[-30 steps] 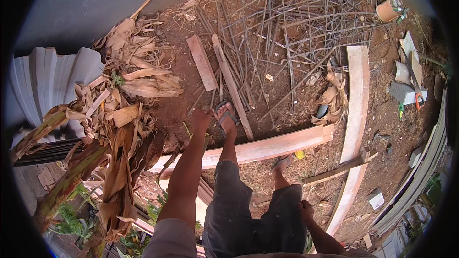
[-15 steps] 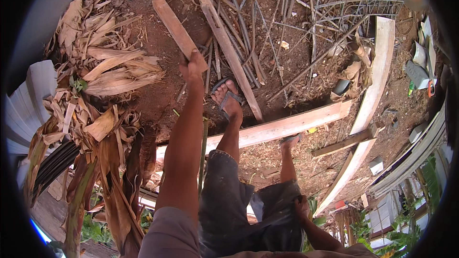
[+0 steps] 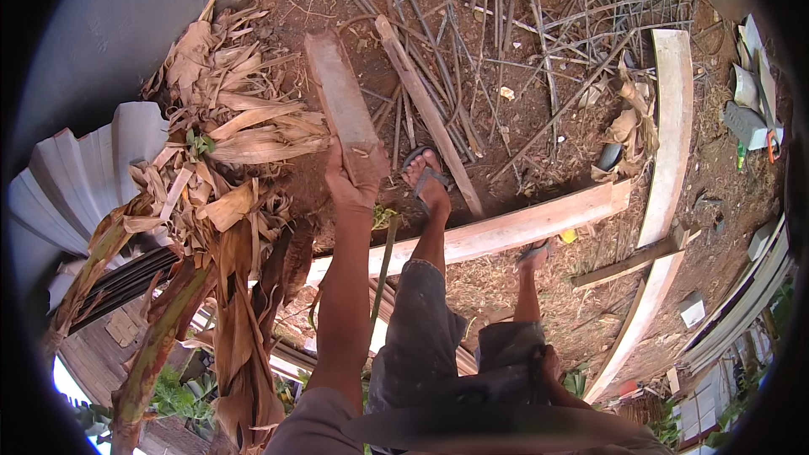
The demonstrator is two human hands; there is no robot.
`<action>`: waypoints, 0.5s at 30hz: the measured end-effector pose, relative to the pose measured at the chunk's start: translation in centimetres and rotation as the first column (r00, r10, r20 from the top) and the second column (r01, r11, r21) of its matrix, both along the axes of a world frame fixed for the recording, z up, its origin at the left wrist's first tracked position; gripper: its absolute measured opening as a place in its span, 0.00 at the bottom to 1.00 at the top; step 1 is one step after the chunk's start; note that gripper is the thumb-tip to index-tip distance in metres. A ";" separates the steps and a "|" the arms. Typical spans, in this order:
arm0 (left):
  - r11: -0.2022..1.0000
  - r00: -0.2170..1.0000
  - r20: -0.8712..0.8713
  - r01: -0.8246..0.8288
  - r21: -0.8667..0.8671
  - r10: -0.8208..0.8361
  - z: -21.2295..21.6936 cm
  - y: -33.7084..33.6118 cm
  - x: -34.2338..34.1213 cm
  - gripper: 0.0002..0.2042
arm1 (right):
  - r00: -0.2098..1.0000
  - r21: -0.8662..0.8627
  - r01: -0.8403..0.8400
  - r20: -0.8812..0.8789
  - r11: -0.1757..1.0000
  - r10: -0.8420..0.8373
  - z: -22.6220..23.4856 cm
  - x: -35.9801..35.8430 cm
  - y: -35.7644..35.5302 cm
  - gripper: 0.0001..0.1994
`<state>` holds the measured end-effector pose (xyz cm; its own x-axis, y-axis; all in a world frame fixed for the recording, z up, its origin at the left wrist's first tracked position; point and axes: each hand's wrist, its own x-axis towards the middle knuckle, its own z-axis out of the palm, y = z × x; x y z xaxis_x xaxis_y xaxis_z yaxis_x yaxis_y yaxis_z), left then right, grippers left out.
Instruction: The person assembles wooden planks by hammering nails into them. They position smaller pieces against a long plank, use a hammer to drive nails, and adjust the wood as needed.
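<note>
My left hand (image 3: pixel 352 187) is closed around the near end of a short wooden board (image 3: pixel 339 88). The board points away from me and its broad, dusty face is turned up. A small chip or flake seems to lie on that face near my fingers. At the right side of my dark shorts, my right hand (image 3: pixel 551 364) is partly visible by the thigh; its fingers are too hidden to read. Just right of the held board, a narrower wood strip (image 3: pixel 428 114) lies aslant on the soil.
A long plank (image 3: pixel 472 236) runs in front of my sandalled feet. Another pale plank (image 3: pixel 667 135) stretches along the right, crossed by a short wood piece (image 3: pixel 628 263). Tangled thin rods (image 3: pixel 548 42) cover the far ground. Dry banana leaves (image 3: pixel 253 131) pile up at left, beside corrugated sheets (image 3: pixel 101 168).
My left hand has turned the board so that more of its broad face shows, and has drawn it nearer. The whole view has shifted, with most things sliding right.
</note>
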<state>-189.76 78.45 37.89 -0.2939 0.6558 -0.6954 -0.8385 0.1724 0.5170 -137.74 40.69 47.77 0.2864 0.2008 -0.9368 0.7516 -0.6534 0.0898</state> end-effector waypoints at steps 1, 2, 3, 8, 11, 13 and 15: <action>0.999 0.999 -0.032 0.023 -0.028 -0.024 0.6 0.0 1.1 0.26 | 0.999 -0.004 0.047 -0.003 0.999 -0.047 -0.1 0.2 -0.2 0.21; 0.994 0.996 -0.074 0.040 -0.101 -0.048 1.1 0.0 2.4 0.26 | 0.999 0.013 0.032 -0.006 0.999 -0.032 -0.2 0.3 -0.2 0.21; 0.994 0.994 -0.076 0.070 -0.078 -0.076 1.8 -0.2 3.7 0.25 | 1.000 0.020 0.016 -0.013 1.000 -0.015 -0.3 0.4 -0.1 0.21; 0.975 0.979 -0.086 0.172 -0.143 -0.185 3.4 -0.7 10.9 0.26 | 0.995 0.045 0.070 0.061 0.997 -0.072 0.6 0.1 1.5 0.20; 0.958 0.965 -0.038 0.250 -0.141 -0.258 3.3 -1.1 14.6 0.26 | 0.986 0.068 0.133 0.097 0.989 -0.139 1.4 0.0 2.0 0.20; 0.934 0.946 0.024 0.322 -0.154 -0.322 3.3 -1.7 16.8 0.26 | 0.980 0.106 0.163 0.095 0.981 -0.173 1.6 0.2 1.7 0.20; 0.918 0.931 0.068 0.366 -0.151 -0.360 3.3 -1.8 19.2 0.26 | 0.976 0.074 0.188 0.096 0.979 -0.195 1.5 0.5 1.1 0.19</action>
<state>-170.60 76.60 41.18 -0.0277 0.5929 -0.8048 -0.7216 0.5453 0.4266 -137.21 41.83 49.30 0.4186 0.1916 -0.8877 0.6011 -0.7912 0.1127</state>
